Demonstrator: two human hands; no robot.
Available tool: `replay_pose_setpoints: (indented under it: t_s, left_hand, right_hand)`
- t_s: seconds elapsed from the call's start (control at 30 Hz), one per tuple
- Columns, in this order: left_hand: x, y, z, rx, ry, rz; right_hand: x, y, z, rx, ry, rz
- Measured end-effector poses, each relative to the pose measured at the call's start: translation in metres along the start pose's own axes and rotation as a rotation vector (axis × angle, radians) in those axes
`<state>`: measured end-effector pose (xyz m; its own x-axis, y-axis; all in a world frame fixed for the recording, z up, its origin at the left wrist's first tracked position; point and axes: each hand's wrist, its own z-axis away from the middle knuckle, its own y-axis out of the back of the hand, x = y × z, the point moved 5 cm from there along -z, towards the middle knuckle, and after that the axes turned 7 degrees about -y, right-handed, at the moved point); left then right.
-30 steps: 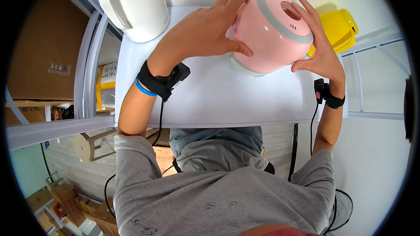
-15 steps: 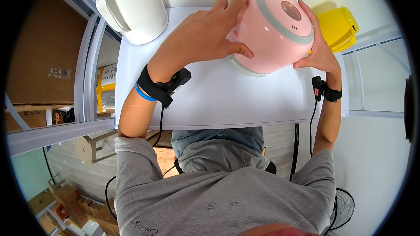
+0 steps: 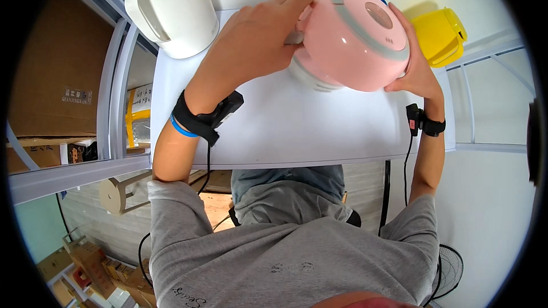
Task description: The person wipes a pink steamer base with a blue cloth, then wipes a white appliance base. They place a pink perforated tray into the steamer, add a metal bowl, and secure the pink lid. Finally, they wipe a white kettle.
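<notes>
A round pink rice cooker (image 3: 348,45) with a grey band and an oval window on its lid tilts over the white table (image 3: 297,131). Its pale base (image 3: 311,77) shows underneath at the left; whether it touches the table I cannot tell. My left hand (image 3: 260,43) is closed at its left side, with a small whitish part at the fingers. My right hand (image 3: 419,71) grips the right side, fingers behind and thumb in front. A small bit of blue shows behind the cooker near the right fingertips.
A white jug (image 3: 171,11) stands at the back left and a yellow jug (image 3: 436,37) at the back right, close to my right hand. Black cables hang from both wrist straps. A metal frame (image 3: 117,91) borders the table's left side.
My left hand has shifted slightly left, and its thumb no longer lies across the front of the cooker. The cooker has tipped a little more, showing more base. My right hand stays there.
</notes>
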<state>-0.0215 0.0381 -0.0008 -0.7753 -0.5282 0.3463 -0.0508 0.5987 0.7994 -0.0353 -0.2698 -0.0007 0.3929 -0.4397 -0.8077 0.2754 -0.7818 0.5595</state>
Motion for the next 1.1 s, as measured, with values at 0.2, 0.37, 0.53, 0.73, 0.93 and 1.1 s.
replay_pose_setpoints:
  t_s: [0.2, 0.37, 0.53, 0.73, 0.93, 1.1]
  left_hand:
    - [-0.010, -0.007, -0.003, 0.017, 0.063, -0.133]
    - [-0.012, -0.009, 0.001, 0.019, -0.010, 0.062]
    - [-0.022, -0.010, 0.000, -0.002, -0.060, 0.263]
    - [-0.023, -0.010, -0.002, -0.013, -0.036, 0.280]
    - [-0.020, 0.001, 0.001, -0.109, 0.065, 0.300]
    - [-0.022, -0.001, 0.001, -0.205, 0.114, 0.435]
  right_hand:
    - [-0.011, -0.017, 0.008, 0.054, -0.031, 0.008]
    - [-0.006, -0.015, 0.007, 0.083, -0.110, -0.075]
    - [-0.011, -0.019, 0.006, 0.138, -0.040, 0.004]
    - [-0.012, -0.018, 0.007, 0.171, -0.039, 0.008]
    - [-0.012, -0.014, 0.012, 0.137, -0.129, -0.092]
    - [-0.007, -0.008, 0.016, 0.108, -0.078, -0.052]
